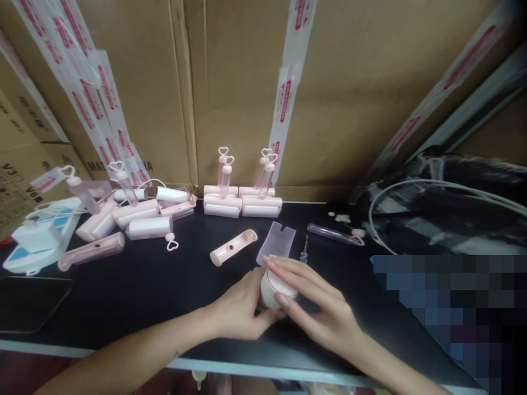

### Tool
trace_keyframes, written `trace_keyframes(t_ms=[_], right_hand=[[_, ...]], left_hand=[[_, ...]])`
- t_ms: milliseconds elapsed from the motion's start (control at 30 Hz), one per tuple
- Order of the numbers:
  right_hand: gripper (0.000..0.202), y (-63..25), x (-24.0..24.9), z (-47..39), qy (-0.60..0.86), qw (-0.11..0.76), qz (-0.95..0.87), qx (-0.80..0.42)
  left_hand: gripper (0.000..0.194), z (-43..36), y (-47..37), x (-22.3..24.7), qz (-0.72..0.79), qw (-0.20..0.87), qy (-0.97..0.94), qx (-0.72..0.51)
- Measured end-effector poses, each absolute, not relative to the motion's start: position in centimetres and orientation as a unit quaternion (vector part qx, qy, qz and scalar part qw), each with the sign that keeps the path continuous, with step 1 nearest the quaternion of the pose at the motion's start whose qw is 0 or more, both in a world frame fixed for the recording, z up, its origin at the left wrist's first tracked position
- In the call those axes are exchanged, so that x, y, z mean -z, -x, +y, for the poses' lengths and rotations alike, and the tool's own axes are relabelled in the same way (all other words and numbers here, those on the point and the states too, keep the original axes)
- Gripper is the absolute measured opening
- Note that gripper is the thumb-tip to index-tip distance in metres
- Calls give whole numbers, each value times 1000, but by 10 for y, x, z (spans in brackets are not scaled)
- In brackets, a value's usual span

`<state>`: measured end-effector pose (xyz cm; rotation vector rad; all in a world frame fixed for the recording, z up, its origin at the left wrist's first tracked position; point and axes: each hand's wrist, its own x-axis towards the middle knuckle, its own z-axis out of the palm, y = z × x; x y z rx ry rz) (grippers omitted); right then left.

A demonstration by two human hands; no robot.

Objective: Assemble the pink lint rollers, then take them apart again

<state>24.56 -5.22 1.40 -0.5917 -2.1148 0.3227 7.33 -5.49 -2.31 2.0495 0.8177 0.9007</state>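
A white cylinder [272, 289] with a round end facing up toward me is between my two hands above the black tabletop. My left hand [242, 307] is closed around its side. My right hand [319, 302] lays its fingers over the top edge, the thumb pressing the near side. Just beyond them lies a translucent flat plastic piece [276, 241] with a notch. To its left is an empty pink half-shell [233, 247] with a dark hole. A small screwdriver [304, 251] points away, partly hidden behind my right hand.
Several pink-and-white rollers with heart-topped handles [223, 206] stand at the back. More rollers [138, 214] lie at left, near a white power strip [45, 241] and a dark phone-like slab [35, 303]. A clear tube handle [333, 234] lies at right. Cardboard boxes [234, 93] wall the back.
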Motion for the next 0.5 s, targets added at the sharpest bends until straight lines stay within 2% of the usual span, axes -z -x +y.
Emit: trace_keyframes(t_ms=[267,400,500], right_hand=[[30,-246,-15,-51,304,483,-783,-248],[31,-249,-12,-49,268,481,-801,-234],[38,-251,-11,-49,223,457,-843,-177]], left_hand=[[62,-57,-75,19,320,369,-798,-353],[60,-56,-73,18,322,367,-803,-342],[59,-56,-75,22,321,368,-802,-343]])
